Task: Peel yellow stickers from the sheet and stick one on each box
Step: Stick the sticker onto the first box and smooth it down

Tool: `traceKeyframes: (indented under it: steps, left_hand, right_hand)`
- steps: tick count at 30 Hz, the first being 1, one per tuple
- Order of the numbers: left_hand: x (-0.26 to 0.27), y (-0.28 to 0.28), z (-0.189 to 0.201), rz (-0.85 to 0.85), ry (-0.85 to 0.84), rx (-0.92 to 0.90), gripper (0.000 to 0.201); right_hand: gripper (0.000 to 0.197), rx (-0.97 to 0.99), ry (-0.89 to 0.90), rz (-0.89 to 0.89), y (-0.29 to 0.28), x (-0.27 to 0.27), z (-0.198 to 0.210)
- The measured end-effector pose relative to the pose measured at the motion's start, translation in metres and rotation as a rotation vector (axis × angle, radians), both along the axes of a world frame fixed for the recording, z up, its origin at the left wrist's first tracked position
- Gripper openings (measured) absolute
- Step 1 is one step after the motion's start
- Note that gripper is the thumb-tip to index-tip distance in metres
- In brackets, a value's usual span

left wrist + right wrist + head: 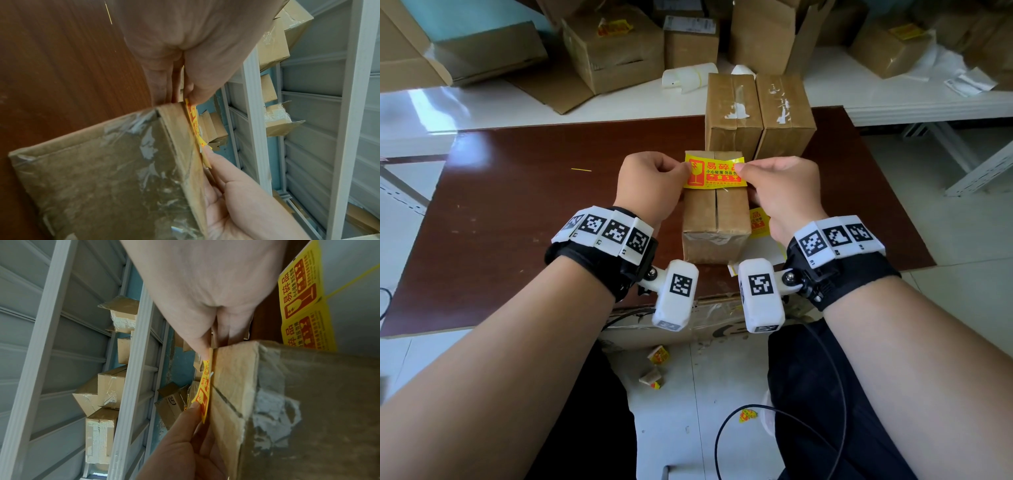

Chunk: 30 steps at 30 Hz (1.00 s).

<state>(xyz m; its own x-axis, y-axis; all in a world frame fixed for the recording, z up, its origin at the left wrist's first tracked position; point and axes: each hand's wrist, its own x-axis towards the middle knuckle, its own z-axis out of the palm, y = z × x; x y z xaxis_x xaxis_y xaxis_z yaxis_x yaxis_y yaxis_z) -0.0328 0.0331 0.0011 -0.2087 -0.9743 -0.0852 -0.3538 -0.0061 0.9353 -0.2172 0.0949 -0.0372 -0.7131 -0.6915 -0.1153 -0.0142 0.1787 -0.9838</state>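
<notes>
A yellow sticker [715,171] with red print is stretched between both hands, just above the top of the near cardboard box [715,219] on the brown table. My left hand [654,181] pinches its left end, my right hand [774,181] its right end. In the left wrist view the sticker [194,123] hovers edge-on along the box [107,175] top. The right wrist view shows the sticker [205,394] close to the box [287,402] face. The sticker sheet [759,222] lies right of the box, partly hidden by my right hand, and appears again [302,293].
Two taped boxes [756,113] stand side by side behind the near box. More boxes, one with a yellow sticker [614,27], crowd the white shelf at the back. The brown table [517,212] has bare room on the left. Crumpled sticker scraps [657,356] lie on the floor.
</notes>
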Motion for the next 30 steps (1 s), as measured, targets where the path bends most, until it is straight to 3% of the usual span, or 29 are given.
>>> traceKeyframes:
  steps: [30]
  left_hand:
    - [-0.0001,-0.0039,-0.0024,-0.014,-0.052,-0.029,0.028]
  right_hand:
    - [0.01,0.023,0.025,-0.006,0.0014,0.0017,0.0035]
